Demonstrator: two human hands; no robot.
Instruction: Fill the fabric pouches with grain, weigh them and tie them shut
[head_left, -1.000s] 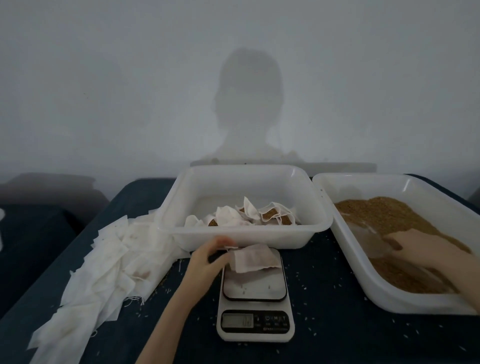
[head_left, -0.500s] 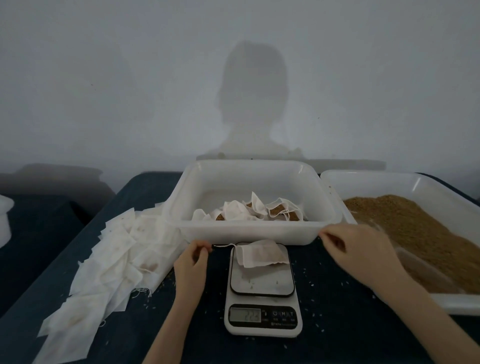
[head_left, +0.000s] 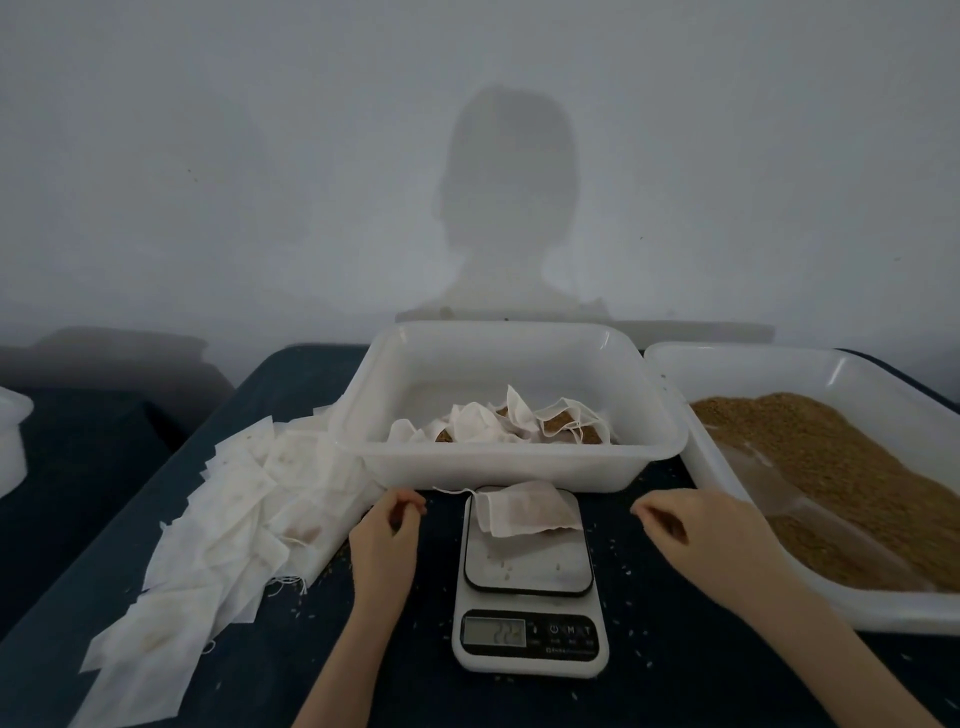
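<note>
Resting on the glossy scale (head_left: 527, 582) — limp gauze pouch (head_left: 530, 512); both hands (head_left: 387, 535) (head_left: 711, 535) loosely curled, empty

A plain grey wall (head_left: 208, 156) fills the far side, dimly lit, with a head-and-shoulders shadow (head_left: 511, 208) cast on it above the dark table (head_left: 291, 395).

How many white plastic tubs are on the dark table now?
2. One tub stands behind the scale and holds pouches. The other tub is at the right, cut by the frame edge, and holds grain. More could lie outside the view.
</note>
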